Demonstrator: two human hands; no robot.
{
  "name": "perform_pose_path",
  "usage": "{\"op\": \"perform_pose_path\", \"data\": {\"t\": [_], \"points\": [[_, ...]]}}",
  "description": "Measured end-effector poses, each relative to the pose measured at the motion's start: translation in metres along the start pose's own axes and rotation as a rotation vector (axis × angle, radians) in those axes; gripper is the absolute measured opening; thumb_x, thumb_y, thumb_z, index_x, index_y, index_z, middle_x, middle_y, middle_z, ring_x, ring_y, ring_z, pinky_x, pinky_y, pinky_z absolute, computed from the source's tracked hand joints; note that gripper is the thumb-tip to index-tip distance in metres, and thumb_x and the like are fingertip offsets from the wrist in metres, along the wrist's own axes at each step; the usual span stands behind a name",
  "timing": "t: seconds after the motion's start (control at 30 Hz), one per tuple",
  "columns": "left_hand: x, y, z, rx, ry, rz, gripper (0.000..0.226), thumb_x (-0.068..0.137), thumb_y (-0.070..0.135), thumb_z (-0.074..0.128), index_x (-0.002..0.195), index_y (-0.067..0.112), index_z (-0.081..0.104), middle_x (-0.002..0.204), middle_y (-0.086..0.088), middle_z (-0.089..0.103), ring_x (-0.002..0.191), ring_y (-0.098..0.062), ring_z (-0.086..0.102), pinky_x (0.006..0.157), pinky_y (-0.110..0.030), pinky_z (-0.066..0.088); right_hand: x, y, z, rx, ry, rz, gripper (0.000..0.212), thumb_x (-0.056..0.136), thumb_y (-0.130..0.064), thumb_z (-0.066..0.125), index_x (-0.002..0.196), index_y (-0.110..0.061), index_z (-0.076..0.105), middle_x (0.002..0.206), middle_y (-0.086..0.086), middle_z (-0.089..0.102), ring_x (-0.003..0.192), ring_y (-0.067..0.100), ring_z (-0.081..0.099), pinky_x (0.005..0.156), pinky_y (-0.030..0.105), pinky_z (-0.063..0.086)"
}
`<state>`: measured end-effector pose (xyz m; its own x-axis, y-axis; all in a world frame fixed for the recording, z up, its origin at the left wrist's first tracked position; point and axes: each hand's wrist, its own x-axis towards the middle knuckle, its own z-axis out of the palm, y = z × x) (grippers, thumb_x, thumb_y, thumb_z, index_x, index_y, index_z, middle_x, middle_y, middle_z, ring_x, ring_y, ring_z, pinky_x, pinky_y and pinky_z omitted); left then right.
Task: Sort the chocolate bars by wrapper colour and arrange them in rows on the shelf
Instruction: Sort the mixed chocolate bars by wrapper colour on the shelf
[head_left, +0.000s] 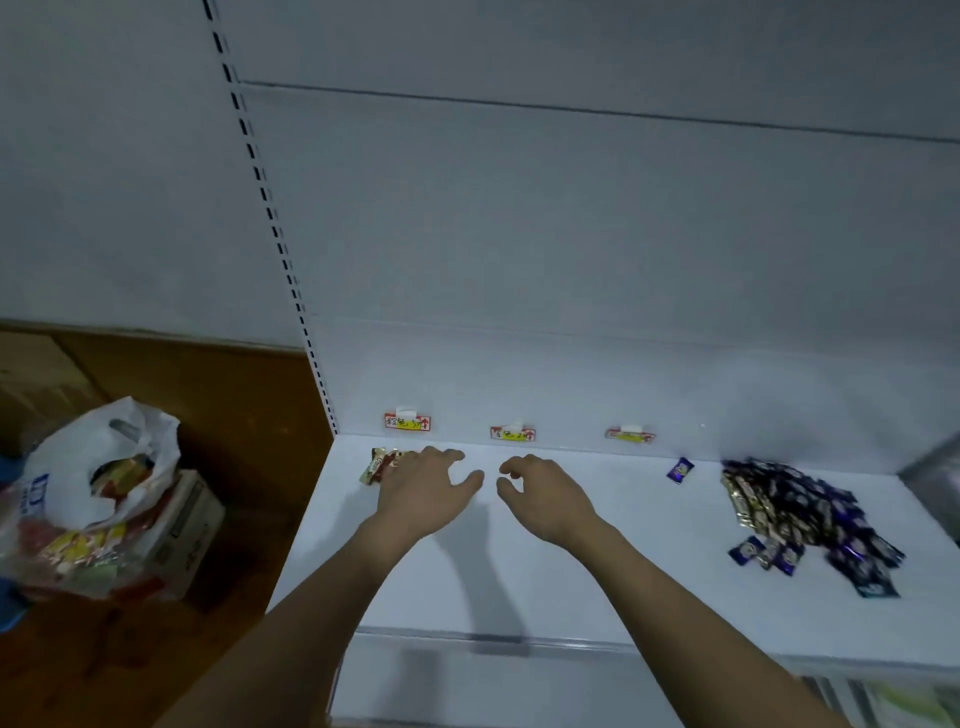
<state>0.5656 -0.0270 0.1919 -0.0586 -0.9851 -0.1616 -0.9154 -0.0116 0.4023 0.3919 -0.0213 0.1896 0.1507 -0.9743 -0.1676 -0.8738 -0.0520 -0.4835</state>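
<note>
Head view: a white shelf (519, 571) with both arms reaching over it.
Left hand (423, 486): fingers spread and relaxed, resting over the near end of the red-and-gold bars (378, 464) at the shelf's back left; it covers part of them, and whether it grips any I cannot tell.
Right hand (540, 493): just beside the left hand, fingers loosely curled above the shelf, holding nothing.
Pile of bars (800, 512): mostly purple wrappers with some gold ones, heaped at the shelf's right side, well apart from both hands.
Single purple bar (680, 470): lies alone near the back, just left of the pile.
Labels (512, 433): three small red-and-yellow tags on the back wall, in a row.
Plastic bag (98, 467): white, holding colourful packets, on a cardboard box (187, 519) left of the shelf.
</note>
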Motion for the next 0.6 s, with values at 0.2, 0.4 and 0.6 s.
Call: {"op": "perform_pose_path", "data": {"t": [0.2,0.4,0.6], "points": [[-0.011,0.074,-0.003,-0.003,-0.061,0.181,0.055,0.091,0.063,0.037,0.137,0.036,0.048,0.143,0.005,0.048,0.133,-0.020,0.039,0.105,-0.040,0.029,-0.060,0.035,-0.047,-0.084,0.133,0.110,0.044,0.099,-0.044,0.039,0.135,-0.023,0.053,0.137,-0.004,0.054,0.124,0.016,0.049,0.096,0.033,0.042],[-0.025,0.157,0.014,-0.009,-0.086,0.302,0.051,0.091,0.061,0.038,0.133,0.036,0.052,0.135,0.006,0.057,0.127,-0.020,0.048,0.102,-0.037,0.033,-0.110,0.093,-0.084,-0.047,0.204,0.213,0.045,0.098,-0.043,0.040,0.136,-0.022,0.052,0.140,-0.002,0.053,0.126,0.018,0.049,0.099,0.036,0.043],[-0.027,0.226,0.048,-0.042,-0.057,0.325,0.049,0.091,0.060,0.039,0.130,0.036,0.055,0.135,0.006,0.057,0.124,-0.021,0.049,0.101,-0.039,0.037,-0.129,0.168,-0.108,-0.020,0.185,0.226,0.043,0.098,-0.039,0.045,0.136,-0.019,0.053,0.135,0.002,0.056,0.126,0.020,0.048,0.102,0.034,0.040]]}}
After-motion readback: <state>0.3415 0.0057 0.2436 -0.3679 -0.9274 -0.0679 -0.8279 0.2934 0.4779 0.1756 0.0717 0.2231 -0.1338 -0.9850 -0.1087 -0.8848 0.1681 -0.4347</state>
